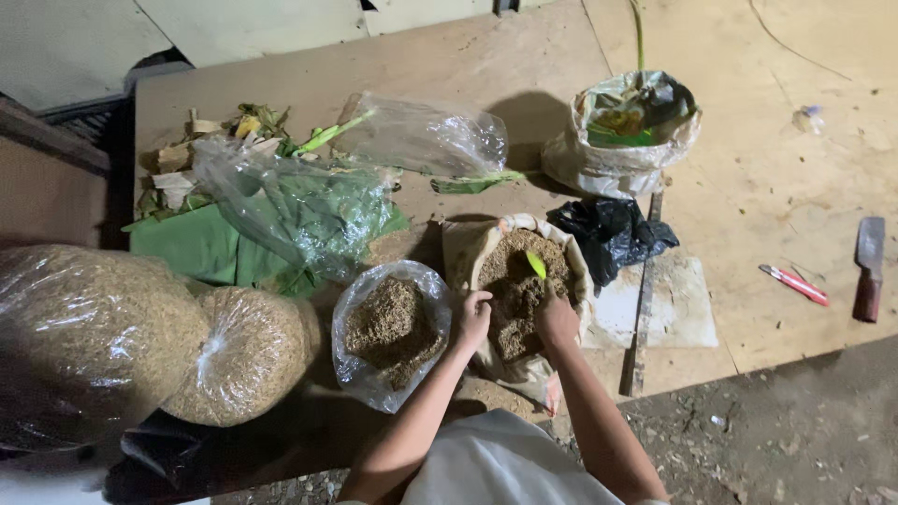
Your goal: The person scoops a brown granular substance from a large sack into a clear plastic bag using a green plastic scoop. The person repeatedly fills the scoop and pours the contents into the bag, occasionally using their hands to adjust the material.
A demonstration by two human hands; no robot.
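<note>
The person is scooping: both hands work inside the rolled-down sack of brown, husk-like material on the wooden floor. The right hand is closed around a yellow-green scoop dug into the fill, and the left hand is curled over the sack's near rim. Just beside it on the left, a clear plastic bag stands open and partly filled. Judging by this, the next move calls for lifting the scoop level across the gap.

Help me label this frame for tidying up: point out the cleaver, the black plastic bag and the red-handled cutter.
cleaver (870, 248): head view, on its blade.
black plastic bag (610, 232): head view, crumpled middle.
red-handled cutter (797, 284): head view, mid-handle.
</note>
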